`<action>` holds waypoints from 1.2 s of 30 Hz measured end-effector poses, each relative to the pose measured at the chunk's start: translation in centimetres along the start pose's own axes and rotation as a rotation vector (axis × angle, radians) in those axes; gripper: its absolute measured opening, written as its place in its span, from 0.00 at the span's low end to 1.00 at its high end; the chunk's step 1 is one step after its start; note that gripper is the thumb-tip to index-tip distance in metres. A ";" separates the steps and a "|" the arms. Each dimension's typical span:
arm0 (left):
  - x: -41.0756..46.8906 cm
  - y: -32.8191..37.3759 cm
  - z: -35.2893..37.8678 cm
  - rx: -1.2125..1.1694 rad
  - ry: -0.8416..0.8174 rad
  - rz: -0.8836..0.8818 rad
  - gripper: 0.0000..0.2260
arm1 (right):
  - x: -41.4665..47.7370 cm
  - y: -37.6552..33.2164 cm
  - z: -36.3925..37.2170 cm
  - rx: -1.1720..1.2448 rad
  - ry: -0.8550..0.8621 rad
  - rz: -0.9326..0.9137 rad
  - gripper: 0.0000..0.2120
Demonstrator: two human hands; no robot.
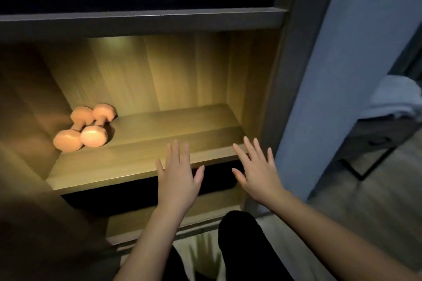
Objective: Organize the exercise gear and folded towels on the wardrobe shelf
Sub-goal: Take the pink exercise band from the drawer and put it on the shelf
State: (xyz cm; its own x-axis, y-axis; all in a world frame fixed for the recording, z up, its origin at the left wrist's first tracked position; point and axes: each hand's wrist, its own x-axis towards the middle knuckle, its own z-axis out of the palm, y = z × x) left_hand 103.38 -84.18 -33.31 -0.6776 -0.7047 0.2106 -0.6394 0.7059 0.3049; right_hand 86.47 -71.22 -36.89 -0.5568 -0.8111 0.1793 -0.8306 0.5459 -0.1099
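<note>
Two peach-pink dumbbells (94,136) lie side by side, touching, at the far left of the lit wooden wardrobe shelf (164,130), with their faceted near ends turned toward the camera. Right of the weights, over the shelf's near edge, the left grip (178,178) and right grip (258,173) hover open, bare fingers spread straight and holding nothing. Pale folded towels (397,98) sit on a dark worktop (376,130) well apart at far right, past the wardrobe's side.

No text, label, brand, number or sign can be read. The end faces of the 2 pink dumbbells (84,129) are plain, and the wardrobe shelf (148,143) shows only wood grain.
</note>
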 end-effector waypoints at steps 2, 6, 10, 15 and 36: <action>-0.2 2.8 1.1 0.022 -0.018 0.093 0.32 | -1.8 2.7 -0.6 0.036 -0.012 0.087 0.31; 0.3 8.3 3.3 0.066 -0.023 0.255 0.31 | -3.7 7.8 -1.9 0.096 0.007 0.225 0.31; 2.2 14.6 6.4 0.065 -0.070 0.440 0.31 | -4.4 13.2 -2.4 0.090 0.035 0.300 0.31; 6.2 23.7 10.6 0.003 -0.180 0.647 0.31 | -4.3 22.1 -3.5 0.079 0.051 0.468 0.32; 20.3 58.8 17.0 0.058 -0.636 0.781 0.29 | -2.4 55.5 -15.0 0.062 -0.299 0.771 0.33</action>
State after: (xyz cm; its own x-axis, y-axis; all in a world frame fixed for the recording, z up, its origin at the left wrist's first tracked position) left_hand 45.83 -55.75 -26.89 -0.9716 0.1134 -0.2075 0.0607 0.9678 0.2444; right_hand 41.82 -35.76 -28.75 -0.9417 -0.2408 -0.2352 -0.2093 0.9661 -0.1509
